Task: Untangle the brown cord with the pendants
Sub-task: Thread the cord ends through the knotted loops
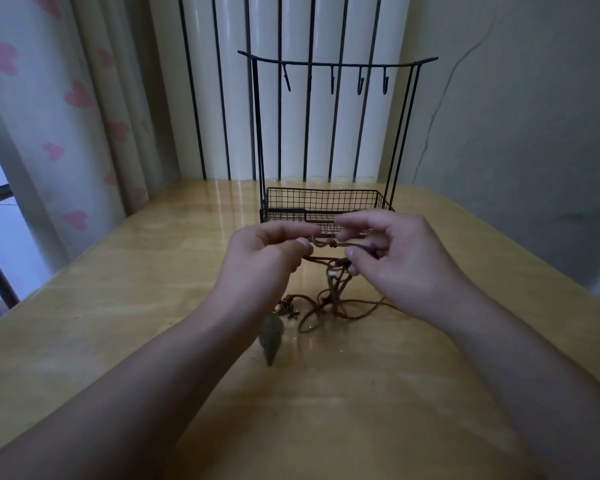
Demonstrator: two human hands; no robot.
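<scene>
above a glossy wooden table (118, 271), a person's two bare hands work at a brown cord (329, 299) strung with pendants. left hand (267, 258) pinches a stretch of the cord between thumb and curled forefinger; right hand (395, 261) pinches the same stretch a little farther along, thumb against fingers, the other fingers loosely curled. between the two hands the cord runs nearly level and taut, with a small knot (331, 242) about midway. below that span a tangle of loops hangs down to the tabletop, where more of the cord lies in loose overlapping coils just in front of the hands. to the left of the coils, partly behind the left wrist, sits a small cluster of beads and charms (286, 308) too small to make out, and nearer the camera a dark leaf-shaped pendant (272, 341) lies flat on the wood, its tip pointing toward the viewer. behind the hands stands a black wire rack (326, 199), a mesh basket at its base and a curved top bar carrying four hooks (333, 77). a pale radiator (291, 116) with dark vertical gaps fills the wall behind it, a curtain printed with pink hearts (66, 116) hangs at the left, and a cracked wall (516, 133) stands to the right.
</scene>
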